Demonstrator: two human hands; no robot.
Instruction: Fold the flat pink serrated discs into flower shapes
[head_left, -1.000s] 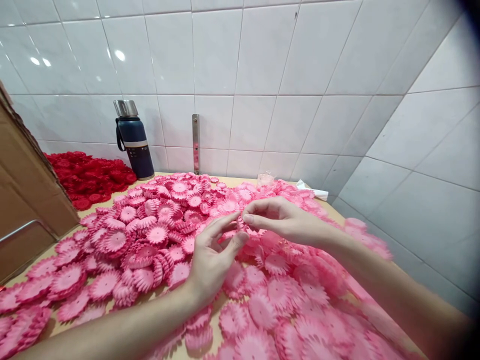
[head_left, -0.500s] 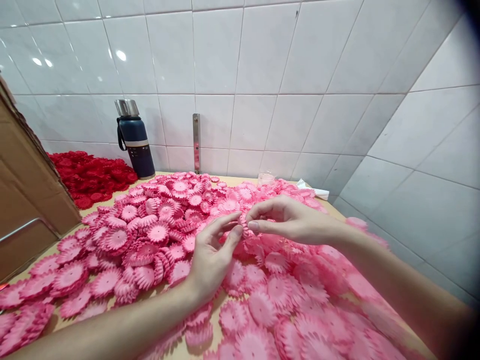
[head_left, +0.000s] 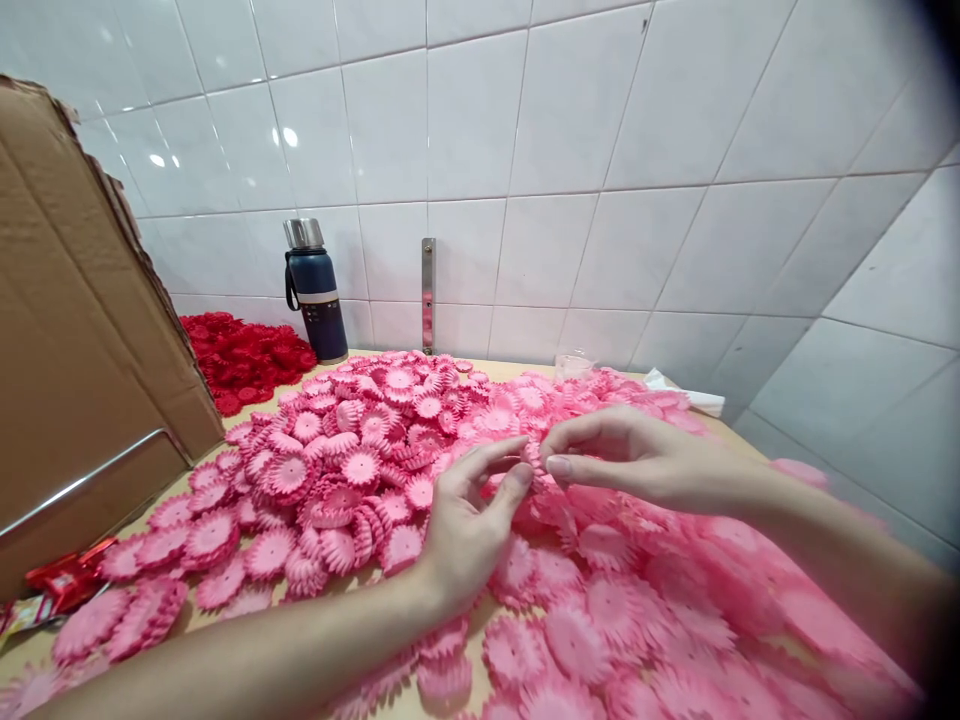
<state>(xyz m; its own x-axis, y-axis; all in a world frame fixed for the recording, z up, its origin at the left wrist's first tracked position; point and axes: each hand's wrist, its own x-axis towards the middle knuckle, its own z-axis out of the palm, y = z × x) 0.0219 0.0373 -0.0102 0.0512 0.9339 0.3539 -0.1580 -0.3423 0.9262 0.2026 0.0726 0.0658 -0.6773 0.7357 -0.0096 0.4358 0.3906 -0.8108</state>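
Note:
A small pink scalloped flower disc [head_left: 534, 456] is held up between my two hands above the heap. My left hand [head_left: 469, 525] pinches its left side between thumb and fingers. My right hand [head_left: 634, 458] has thumb and forefinger curled together at its right edge; whether it also grips the disc is hard to see. Below and around both hands spreads a heap of pink flower discs [head_left: 360, 467], many with a small dark hole in the middle. Loose, paler pink discs [head_left: 577, 640] lie nearer to me, under my right forearm.
At the left stands a cardboard box [head_left: 82, 300], with shiny red wrappers [head_left: 71, 580] by its base. Behind are a heap of red discs [head_left: 251, 360], a dark blue bottle [head_left: 319, 300], a metal strip [head_left: 428, 295], a clear cup [head_left: 574, 365] and white paper [head_left: 694, 398]. Tiled walls enclose the table.
My view has turned left, so everything sits farther right and more of the box and the red wrappers shows. Both hands keep nearly the same pose around the small disc.

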